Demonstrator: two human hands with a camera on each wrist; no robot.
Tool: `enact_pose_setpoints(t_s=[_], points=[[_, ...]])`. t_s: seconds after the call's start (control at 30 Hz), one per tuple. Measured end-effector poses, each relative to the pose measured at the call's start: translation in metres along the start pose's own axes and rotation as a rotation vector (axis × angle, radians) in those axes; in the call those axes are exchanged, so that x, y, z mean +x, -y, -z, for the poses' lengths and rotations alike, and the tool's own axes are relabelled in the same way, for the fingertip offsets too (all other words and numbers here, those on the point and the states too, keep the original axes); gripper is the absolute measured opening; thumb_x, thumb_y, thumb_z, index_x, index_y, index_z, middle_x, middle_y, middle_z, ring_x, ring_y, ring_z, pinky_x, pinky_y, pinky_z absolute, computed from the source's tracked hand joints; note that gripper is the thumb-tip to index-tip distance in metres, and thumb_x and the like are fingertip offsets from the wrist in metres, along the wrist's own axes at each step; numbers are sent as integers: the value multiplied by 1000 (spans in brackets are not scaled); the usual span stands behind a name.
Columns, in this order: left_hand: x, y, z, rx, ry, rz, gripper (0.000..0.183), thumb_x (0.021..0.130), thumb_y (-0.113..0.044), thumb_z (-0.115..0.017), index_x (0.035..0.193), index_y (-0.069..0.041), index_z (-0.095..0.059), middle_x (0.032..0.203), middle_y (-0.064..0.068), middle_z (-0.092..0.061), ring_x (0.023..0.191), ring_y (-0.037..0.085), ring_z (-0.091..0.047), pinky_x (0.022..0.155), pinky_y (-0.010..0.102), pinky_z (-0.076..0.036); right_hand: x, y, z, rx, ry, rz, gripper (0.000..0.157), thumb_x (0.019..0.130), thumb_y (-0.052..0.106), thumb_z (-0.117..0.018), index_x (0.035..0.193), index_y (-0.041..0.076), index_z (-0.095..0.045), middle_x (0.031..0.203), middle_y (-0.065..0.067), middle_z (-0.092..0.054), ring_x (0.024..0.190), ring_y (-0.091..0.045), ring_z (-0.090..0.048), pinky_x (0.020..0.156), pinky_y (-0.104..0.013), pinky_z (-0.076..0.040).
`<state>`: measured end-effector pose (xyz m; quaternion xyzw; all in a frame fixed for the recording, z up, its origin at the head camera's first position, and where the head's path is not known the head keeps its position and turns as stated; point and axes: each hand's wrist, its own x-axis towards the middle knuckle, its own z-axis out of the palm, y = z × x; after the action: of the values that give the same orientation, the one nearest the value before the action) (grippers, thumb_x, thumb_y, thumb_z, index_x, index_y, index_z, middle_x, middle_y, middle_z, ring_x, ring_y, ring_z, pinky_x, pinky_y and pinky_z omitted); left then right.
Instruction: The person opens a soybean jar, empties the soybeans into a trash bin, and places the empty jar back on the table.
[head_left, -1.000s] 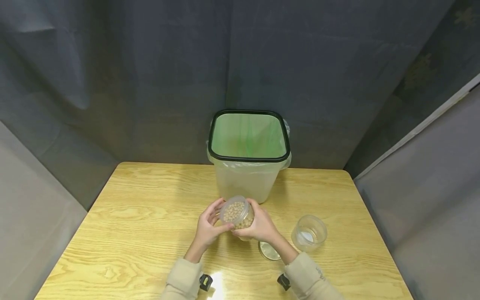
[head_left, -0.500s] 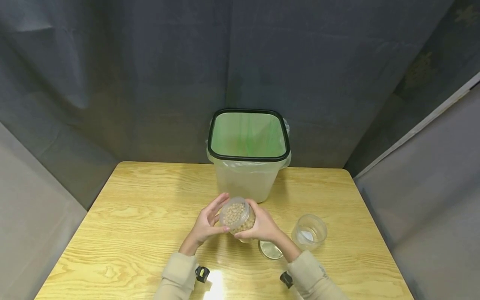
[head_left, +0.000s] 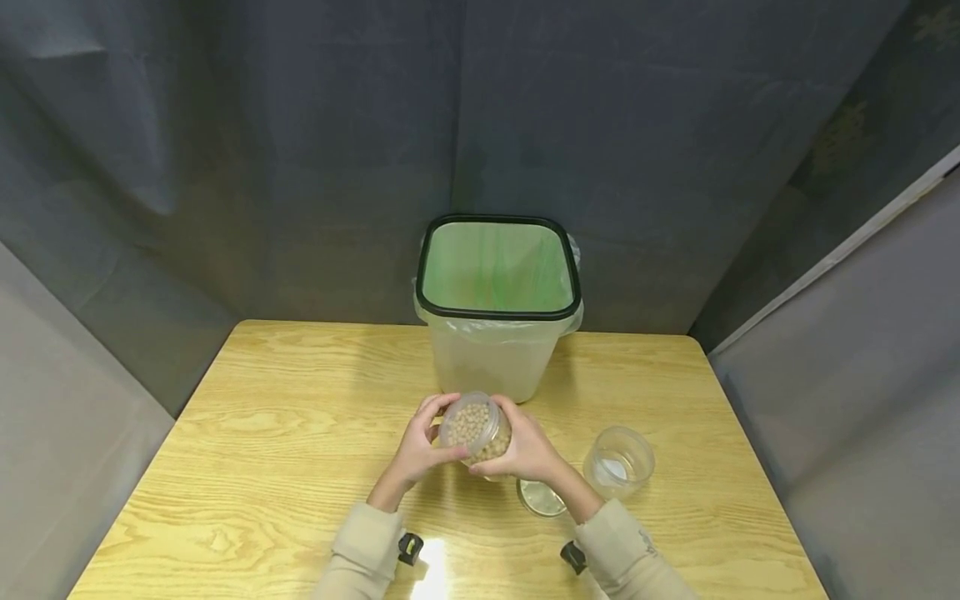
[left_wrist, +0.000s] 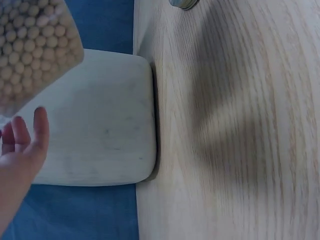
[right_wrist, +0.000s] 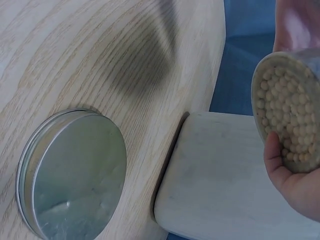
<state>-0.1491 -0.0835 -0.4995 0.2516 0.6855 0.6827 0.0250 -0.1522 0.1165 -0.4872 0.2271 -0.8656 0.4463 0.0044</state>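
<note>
A clear plastic jar [head_left: 468,425] full of round pale beans is tilted above the table, its mouth end facing up and left. My right hand [head_left: 528,450] grips the jar's lower body; in the right wrist view its thumb lies against the jar's base [right_wrist: 285,110]. Around the rim at the other end are the thumb and fingers of my left hand [head_left: 416,450]. Whether a clear cap covers that end cannot be told. Below my right wrist a round metal lid [head_left: 542,500] lies on the table.
A whitish bin [head_left: 483,362] with a black rim and green-looking interior stands behind my hands. To the right sits a clear round container [head_left: 632,446] with something white at its bottom. Grey curtains [head_left: 300,167] hang behind the wooden table [head_left: 262,467].
Half a second ago my left hand's fingers spread and loosened at the jar's rim; now they close round it again. My right hand keeps holding the jar in nearly the same place.
</note>
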Motion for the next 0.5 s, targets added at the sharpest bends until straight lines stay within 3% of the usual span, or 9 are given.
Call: enact_pose_setpoints(t_s=[0.17,0.23,0.5], points=[[-2,6,5,-179,92,-29,82,74,-18,-73,136,9,-25,129,25,-35,117,21,-37,98,40,-35,-1,0,0,3,0,7,89,50,34,-88,124,8,-44,110,-6,-57,96,-23,-54,80,-42,-44],[-3,8,7,-215,100,-24,84,74,-15,-72,137,10,-23,131,27,-33,119,21,-36,99,39,-33,-1,0,0,5,0,8,89,50,33,-88,124,8,-44,110,-6,-57,97,-23,-54,81,-42,-44],[-2,7,0,-137,-10,-9,81,69,-26,-79,129,8,-37,122,27,-40,110,25,-38,90,34,-39,-1,0,0,24,-1,-6,90,50,33,-88,125,8,-44,110,-7,-57,97,-23,-54,81,-43,-44]])
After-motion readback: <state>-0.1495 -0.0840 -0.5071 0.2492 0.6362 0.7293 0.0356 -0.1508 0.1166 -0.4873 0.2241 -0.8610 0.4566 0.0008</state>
